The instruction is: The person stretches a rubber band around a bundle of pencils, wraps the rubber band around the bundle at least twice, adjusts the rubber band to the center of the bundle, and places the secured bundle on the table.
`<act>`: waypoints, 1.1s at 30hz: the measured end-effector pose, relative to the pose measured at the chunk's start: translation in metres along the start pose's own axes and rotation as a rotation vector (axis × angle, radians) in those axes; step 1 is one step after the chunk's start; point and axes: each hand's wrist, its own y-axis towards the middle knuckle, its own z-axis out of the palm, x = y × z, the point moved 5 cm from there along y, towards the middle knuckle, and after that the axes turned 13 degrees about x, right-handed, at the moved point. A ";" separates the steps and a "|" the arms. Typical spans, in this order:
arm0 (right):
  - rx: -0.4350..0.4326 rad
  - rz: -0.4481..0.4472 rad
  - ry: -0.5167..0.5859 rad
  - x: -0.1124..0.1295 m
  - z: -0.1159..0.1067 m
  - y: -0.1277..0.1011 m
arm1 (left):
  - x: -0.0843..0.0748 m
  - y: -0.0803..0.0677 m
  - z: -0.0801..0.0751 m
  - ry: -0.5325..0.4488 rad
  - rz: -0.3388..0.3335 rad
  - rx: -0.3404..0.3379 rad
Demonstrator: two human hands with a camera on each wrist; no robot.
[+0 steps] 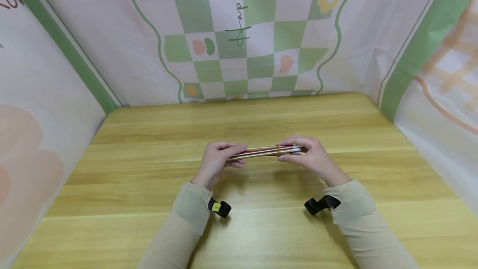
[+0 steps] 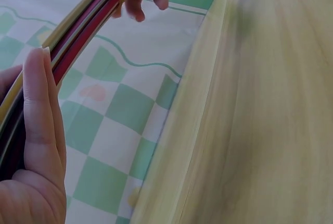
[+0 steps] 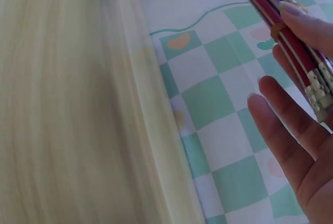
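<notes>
Yellow and dark-red pencils [image 1: 261, 152], gathered into one bundle, are held level above the wooden table [image 1: 149, 202], near its centre and lifted clear of the surface. A tan rubber band [image 1: 278, 150] already circles the bundle close to the ferrule end, at the 3 o'clock side; no band shows toward the 9 o'clock end, so by my reading the binding is done at one end only, and whether a second wrap is meant cannot be told. The left hand [image 1: 216, 162] grips the 9 o'clock end: in the left wrist view its fingers [image 2: 39, 104] lie along the pencils and curl around them, pencils running from the palm out toward 12 o'clock. The right hand [image 1: 311, 157] holds the 3 o'clock end; the head view shows thumb and forefinger pinching the bundle right at the band, with the metal ferrules [image 3: 318, 89] protruding just past the fingertips. In the right wrist view one finger presses on top of the pencils beside the band, while the remaining fingers [image 3: 283, 122] hang straight and relaxed beneath, not touching the bundle. Checked green-and-white cloth [image 1: 239, 32] backs the table.
</notes>
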 end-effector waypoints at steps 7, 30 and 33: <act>-0.018 -0.030 -0.039 0.003 0.003 0.001 | 0.001 0.002 0.001 -0.005 0.005 -0.016; -0.032 -0.156 -0.229 0.020 0.002 0.000 | 0.006 0.002 0.013 0.046 0.018 -0.001; -0.040 -0.174 -0.260 0.023 0.002 0.000 | 0.006 0.002 0.015 0.055 0.013 0.003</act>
